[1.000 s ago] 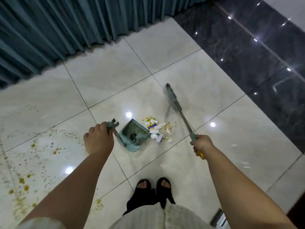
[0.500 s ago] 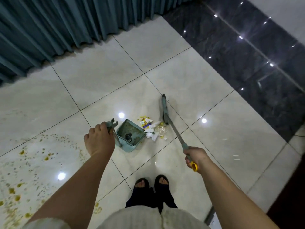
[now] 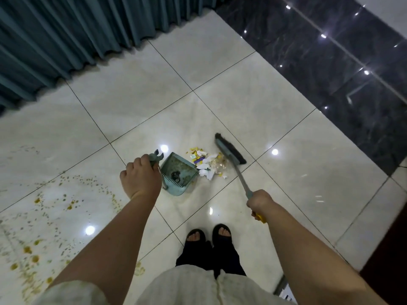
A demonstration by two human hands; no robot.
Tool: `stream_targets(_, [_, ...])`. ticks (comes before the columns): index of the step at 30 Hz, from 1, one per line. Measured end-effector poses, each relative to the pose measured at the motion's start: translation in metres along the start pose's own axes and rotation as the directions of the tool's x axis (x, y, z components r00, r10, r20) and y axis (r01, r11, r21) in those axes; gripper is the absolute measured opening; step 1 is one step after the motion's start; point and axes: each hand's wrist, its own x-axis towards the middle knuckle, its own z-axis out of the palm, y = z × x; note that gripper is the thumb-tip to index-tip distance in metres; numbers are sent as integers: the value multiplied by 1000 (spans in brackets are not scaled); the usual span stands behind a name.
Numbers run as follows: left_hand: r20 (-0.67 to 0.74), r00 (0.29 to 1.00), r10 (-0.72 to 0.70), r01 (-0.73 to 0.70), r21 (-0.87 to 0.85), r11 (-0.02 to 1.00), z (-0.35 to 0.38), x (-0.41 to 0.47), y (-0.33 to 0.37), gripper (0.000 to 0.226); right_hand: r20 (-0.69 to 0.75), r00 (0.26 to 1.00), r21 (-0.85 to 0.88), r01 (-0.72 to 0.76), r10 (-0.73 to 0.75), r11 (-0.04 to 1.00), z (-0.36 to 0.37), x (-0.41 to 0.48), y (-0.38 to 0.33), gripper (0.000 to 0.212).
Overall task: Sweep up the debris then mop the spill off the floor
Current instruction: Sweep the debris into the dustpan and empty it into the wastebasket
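The left hand point(image 3: 141, 177) was fisted round the top of the upright handle of the dustpan point(image 3: 179, 172), with its fingertips hidden behind the knuckles. The right hand point(image 3: 261, 202) gripped the broom point(image 3: 241, 179) near the top of its shaft. Its fingers were wrapped round and out of sight underneath, and only a yellow end point(image 3: 261, 217) poked out below the fist.

The dustpan sat on the pale tiles point(image 3: 253, 102), its mouth toward the debris point(image 3: 209, 164), a small heap of white, yellow and purple scraps. The broom head point(image 3: 230, 149) stood just beside the heap, opposite the pan. A dark lump point(image 3: 176, 174) in the pan was too small to name.

The spill point(image 3: 55, 201), a scatter of brownish-yellow spots, ran off the left edge. A curtain point(image 3: 66, 36) hemmed the far side and a dark stone strip point(image 3: 330, 62) the right, with open tile between them.
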Motion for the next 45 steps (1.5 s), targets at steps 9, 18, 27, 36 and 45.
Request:
stream_targets(9, [15,999,44,-42,-97,994,-14,-7,-34,28,48,998,-10,38,-38,999,-19,-54,28,27])
stream_targets(18, [-28,976,215,-216,-58,975,-31,-30,-89,20,-95,995,36,18,-15,999,-19,-46,29,25])
stream_targets(27, [-35,984,173,-176,-114,978,-16,-57,-140,13,-67,998,23,18,-16,1000,7,-14,36,31])
stream_targets(36, [-28,987,156,-159,-171,972,-2,-48,-80,18,107,990,-67,102,-95,992,65,-45,32,32])
stream_targets(45, [23,988,152,-145,-195,970,-4,-45,-25,27,131,987,-120,108,-92,987,2,-88,10,26])
